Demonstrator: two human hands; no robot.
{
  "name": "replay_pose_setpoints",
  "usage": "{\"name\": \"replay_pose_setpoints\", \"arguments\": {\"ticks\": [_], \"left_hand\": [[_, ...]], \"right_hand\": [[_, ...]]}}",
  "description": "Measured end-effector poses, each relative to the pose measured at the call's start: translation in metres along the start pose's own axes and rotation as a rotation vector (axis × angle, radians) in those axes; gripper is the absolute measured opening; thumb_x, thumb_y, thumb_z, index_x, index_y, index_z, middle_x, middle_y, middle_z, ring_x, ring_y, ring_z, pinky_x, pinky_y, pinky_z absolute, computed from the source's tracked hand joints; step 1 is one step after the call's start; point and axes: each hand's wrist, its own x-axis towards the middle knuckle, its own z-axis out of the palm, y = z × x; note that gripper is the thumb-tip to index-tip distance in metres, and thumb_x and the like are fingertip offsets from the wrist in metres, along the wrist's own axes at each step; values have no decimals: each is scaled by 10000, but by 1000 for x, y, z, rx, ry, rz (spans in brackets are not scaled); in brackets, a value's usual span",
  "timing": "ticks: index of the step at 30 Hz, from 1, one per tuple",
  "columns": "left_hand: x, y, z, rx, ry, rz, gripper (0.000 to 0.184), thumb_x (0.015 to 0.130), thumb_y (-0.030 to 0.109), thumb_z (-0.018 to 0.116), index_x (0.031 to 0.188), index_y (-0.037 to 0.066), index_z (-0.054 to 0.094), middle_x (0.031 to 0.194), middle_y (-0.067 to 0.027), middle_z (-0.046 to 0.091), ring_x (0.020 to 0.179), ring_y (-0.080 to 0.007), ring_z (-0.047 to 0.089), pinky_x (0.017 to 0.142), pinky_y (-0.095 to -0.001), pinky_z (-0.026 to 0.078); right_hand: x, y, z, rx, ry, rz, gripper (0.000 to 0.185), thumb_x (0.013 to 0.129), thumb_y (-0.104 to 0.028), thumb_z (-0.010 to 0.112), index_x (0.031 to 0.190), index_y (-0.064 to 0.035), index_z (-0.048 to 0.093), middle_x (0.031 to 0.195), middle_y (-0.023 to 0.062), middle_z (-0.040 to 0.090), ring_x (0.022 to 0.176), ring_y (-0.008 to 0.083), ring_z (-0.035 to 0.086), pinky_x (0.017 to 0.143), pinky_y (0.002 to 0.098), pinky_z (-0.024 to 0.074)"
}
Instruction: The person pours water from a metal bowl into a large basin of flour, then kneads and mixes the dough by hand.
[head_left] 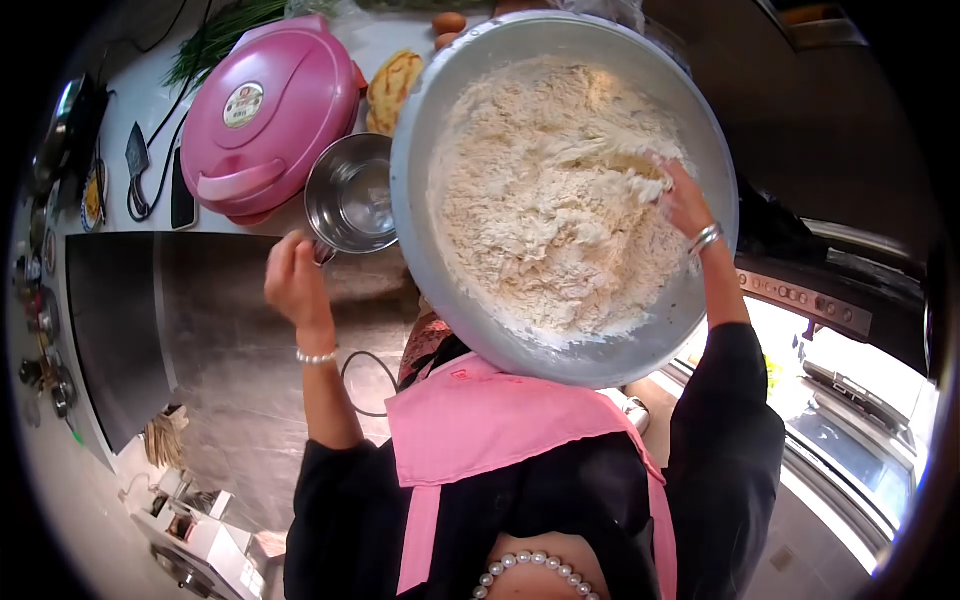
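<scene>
A large grey metal basin holds a heap of shaggy, floury dough. At the right side of the heap, my right hand has its fingertips in the dough, and some of it clings to them. My left hand is closed at the handle of a small steel pot, which stands upright against the basin's left side. Only a little of the handle shows beside my fingers. The inside of the pot is shiny.
A pink round electric appliance sits left of the pot, with a flatbread beside it. Brown eggs lie behind. A phone, a spatula and black cables are further left. A stove is at the right.
</scene>
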Motion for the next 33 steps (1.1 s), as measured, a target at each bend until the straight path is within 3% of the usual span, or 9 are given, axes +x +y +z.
{"name": "replay_pose_setpoints", "arguments": {"ticks": [3, 6, 12, 18, 22, 28, 30, 32, 33], "left_hand": [[-19, 32, -16, -391, -28, -21, 260, 886, 235, 562, 932, -16, 614, 850, -66, 620, 717, -118, 576, 626, -261, 463], [-39, 84, -5, -749, -425, -625, 229, 882, 164, 549, 1020, -16, 577, 831, -44, 605, 735, -102, 547, 667, -254, 450], [-59, 128, 49, -645, -270, -612, 300, 777, 45, 564, 1072, -8, 545, 846, 1, 556, 731, -74, 481, 691, -222, 415], [-60, 133, 55, -664, -218, -667, 267, 744, -1, 530, 1007, -36, 562, 881, -12, 577, 770, -75, 505, 714, -212, 418], [-61, 137, 53, -710, -203, -708, 266, 746, 5, 541, 1008, -35, 569, 869, -6, 577, 752, -62, 501, 690, -202, 417], [-63, 126, 51, -708, -223, -634, 229, 744, 17, 539, 962, -42, 571, 790, 33, 538, 664, -34, 435, 597, -177, 373], [-63, 122, 57, -704, -201, -602, 205, 737, 20, 534, 929, -48, 565, 765, 42, 515, 649, -32, 410, 580, -177, 357], [-62, 126, 55, -667, -182, -608, 145, 728, 23, 528, 855, -38, 561, 715, 49, 484, 631, -33, 386, 557, -186, 340], [-62, 124, 55, -637, -195, -600, 136, 726, 22, 527, 845, -35, 562, 706, 50, 480, 627, -33, 385, 553, -188, 340]], "right_hand": [[41, 73, -11, 22, 36, 242, 535, 770, -41, 552, 1289, -94, 434, 1227, 180, 511, 1064, 297, 533, 923, 406, 408], [107, 66, 10, -463, 89, 319, 466, 799, -137, 557, 1256, -104, 474, 1089, 150, 589, 941, 291, 582, 865, 415, 442], [65, -87, 67, -352, -493, -135, 515, 749, -459, 647, 1183, -198, 554, 950, 83, 619, 870, 183, 561, 730, 326, 452], [-64, -129, 66, -528, -329, -612, 526, 682, -77, 670, 1145, -292, 544, 1205, 106, 508, 1179, 244, 426, 905, 398, 418], [28, -136, 120, -529, -147, -773, 545, 674, -30, 649, 1158, -256, 543, 1217, 81, 519, 1172, 250, 443, 905, 436, 420], [117, -34, -13, -769, -306, -135, 661, 666, -314, 748, 1225, -73, 491, 1279, 114, 483, 1191, 248, 439, 978, 364, 386], [157, 77, -15, 319, -296, 44, 622, 731, -249, 698, 1269, -66, 444, 1263, 131, 499, 1162, 254, 468, 966, 383, 397], [151, 60, -29, -239, -172, -260, 617, 754, -276, 675, 1285, -80, 429, 1279, 125, 486, 1171, 250, 461, 980, 379, 386], [154, 26, -10, 100, -223, 18, 600, 764, -300, 657, 1285, -104, 434, 1282, 120, 486, 1160, 254, 470, 973, 387, 393]]}}
